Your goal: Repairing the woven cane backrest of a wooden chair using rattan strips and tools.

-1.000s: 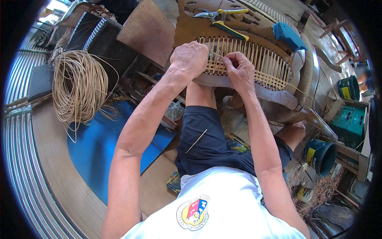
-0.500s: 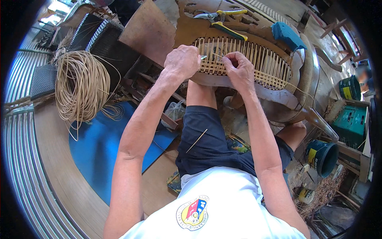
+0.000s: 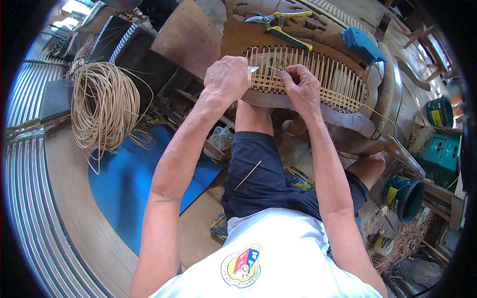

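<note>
My left hand is a closed fist around a tool whose handle is hidden. Only a short, shiny metal tip shows past the fingers, over the left part of the woven cane panel. This oval panel sits in a carved wooden chair frame, with strands running across it and a tighter weave along the near edge. Thumb and forefinger of my right hand are pinched together over the weave, at a thin cane strand.
Yellow-handled pruning shears and a blue cloth lie on the frame beyond the panel. A big coil of cane hangs at left. A short cane piece rests on my shorts. Dark buckets stand at right.
The whole view has shifted slightly. Both hands keep nearly the same place over the panel, and the right fingers stay pinched at the strand.
</note>
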{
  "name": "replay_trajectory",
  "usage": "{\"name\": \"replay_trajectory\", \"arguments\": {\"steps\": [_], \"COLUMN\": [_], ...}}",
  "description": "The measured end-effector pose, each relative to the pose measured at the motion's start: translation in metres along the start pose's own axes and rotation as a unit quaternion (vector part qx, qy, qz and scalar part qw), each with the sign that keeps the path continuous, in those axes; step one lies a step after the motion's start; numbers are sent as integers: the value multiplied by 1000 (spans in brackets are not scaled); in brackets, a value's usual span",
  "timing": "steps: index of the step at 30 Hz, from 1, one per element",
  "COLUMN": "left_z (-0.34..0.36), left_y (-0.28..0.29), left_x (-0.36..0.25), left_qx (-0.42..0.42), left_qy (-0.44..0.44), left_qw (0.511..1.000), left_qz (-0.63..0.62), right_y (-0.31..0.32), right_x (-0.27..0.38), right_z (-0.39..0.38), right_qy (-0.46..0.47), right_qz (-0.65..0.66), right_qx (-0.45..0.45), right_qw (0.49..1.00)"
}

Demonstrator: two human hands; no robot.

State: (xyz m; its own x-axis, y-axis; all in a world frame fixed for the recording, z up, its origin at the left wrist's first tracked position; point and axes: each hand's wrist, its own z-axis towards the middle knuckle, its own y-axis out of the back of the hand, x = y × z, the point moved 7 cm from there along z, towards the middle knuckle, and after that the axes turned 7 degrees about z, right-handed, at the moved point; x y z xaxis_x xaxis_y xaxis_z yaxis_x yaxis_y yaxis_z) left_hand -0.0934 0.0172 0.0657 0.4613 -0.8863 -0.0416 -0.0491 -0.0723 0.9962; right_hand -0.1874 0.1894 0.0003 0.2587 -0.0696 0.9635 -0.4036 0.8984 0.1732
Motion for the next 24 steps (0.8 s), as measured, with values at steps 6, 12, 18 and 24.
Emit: {"name": "replay_trajectory", "arguments": {"steps": [6,12,18,24], "left_z": [3,1,1,1], "left_y": [-12,-3,-5,-2], "left_x": [-4,-7,-18,-27], "left_qx": [-1,-4,18,47], "left_qy": [-27,-30,-43,-37], "left_qw": [1000,1000,999,994], "left_qz": [-1,7,17,89], "right_y": [-1,1,1,1], "right_x": [-1,-1,2,1], "right_z": [1,2,0,1], "right_qy": [3,5,1,-5], "right_qz": [2,-10,-14,-8], "right_qx": [8,8,10,9], "right_qw": [1000,1000,1000,1000]}}
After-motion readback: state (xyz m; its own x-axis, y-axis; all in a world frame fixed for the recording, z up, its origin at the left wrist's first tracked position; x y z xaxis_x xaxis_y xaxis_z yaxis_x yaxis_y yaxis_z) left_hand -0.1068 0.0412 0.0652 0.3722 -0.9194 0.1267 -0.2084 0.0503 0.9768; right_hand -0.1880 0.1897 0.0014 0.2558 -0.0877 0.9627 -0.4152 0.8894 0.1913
